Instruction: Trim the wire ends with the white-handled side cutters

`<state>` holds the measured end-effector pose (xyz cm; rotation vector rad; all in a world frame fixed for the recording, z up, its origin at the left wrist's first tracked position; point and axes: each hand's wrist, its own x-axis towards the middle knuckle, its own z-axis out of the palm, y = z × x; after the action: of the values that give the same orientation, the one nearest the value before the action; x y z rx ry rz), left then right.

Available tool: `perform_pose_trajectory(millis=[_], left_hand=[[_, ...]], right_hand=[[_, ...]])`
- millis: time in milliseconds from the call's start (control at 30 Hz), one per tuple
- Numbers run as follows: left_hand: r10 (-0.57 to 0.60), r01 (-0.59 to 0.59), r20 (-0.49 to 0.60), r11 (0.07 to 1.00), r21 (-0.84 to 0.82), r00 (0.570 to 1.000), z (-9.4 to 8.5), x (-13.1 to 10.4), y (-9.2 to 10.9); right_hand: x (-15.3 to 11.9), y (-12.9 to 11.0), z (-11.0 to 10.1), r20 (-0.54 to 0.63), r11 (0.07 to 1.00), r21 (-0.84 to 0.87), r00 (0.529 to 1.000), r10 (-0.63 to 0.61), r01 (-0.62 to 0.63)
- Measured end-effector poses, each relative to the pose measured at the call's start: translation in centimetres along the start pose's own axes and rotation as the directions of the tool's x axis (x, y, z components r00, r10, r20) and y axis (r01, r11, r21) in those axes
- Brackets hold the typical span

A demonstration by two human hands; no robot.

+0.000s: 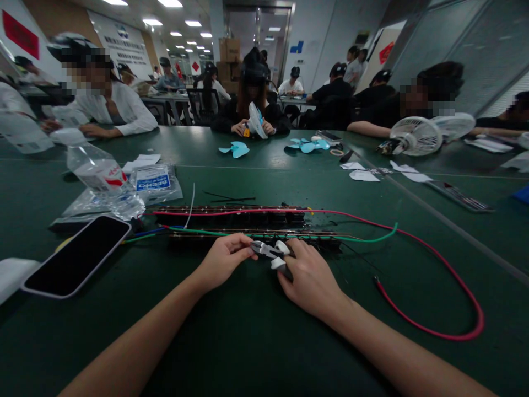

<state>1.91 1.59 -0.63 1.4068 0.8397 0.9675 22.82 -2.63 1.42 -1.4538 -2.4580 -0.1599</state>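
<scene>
Head: right hand (309, 274) grasps white-handled silver pliers (268, 250), left hand (222, 261) pinched at tip.

The picture is rather dim, with a cool cast. Light comes from ceiling panels at eleven o'clock, which burn out to plain white. A soft pale sheen lies on the green table (264, 331) toward twelve o'clock, while the near part at six falls into deep shade. Small glints catch on the plastic bottle (97, 171) at nine to ten o'clock. Wide-angle bending stretches the edges, most at nine and three. The far room is soft, and blocky pixel patches cover some heads. The dark strips at the centre seem slightly smeared, though the gloom makes that hard to judge.
</scene>
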Motion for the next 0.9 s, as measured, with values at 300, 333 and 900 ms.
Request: perform_pose_trajectory(millis=[300, 333, 900], left_hand=[[0.000, 0.001, -0.004, 1.000, 0.020, 1.000, -0.01, 0.00, -0.20], [-0.002, 0.002, -0.005, 1.000, 0.021, 1.000, 0.02, -0.02, -0.16], [0.002, -0.002, 0.003, 0.998, 0.067, 1.000, 0.16, -0.17, 0.38]], right_hand=[[-0.13, 0.01, 0.35, -0.019, 1.000, 0.001, 1.000, -0.016, 0.016], [-0.16, 0.03, 0.40, -0.021, 1.000, 0.006, 1.000, -0.013, 0.013], [-0.42, -0.06, 0.25, 0.022, 0.999, 0.007, 0.999, 0.034, -0.034]])
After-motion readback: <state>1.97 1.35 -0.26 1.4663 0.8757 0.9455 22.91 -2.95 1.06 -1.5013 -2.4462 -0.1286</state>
